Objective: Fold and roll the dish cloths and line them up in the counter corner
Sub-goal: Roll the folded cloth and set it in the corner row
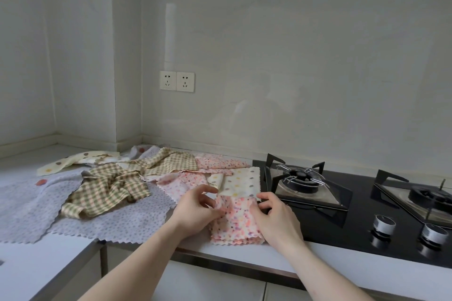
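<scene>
The pink speckled cloth (238,221) under my fingers is soft, matt fabric with zigzag-cut edges — the checked cloth (107,189) and the grey dotted one (117,225) look the same napped weave. The counter (61,254) is smooth and pale, faintly sheened. The hob (362,234) beside me is glossy black glass, with matt black metal pan supports (303,173) and shiny metal knobs (383,223).

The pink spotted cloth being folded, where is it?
The pink spotted cloth lies at the counter's front edge between both hands, just left of the stove.
</scene>
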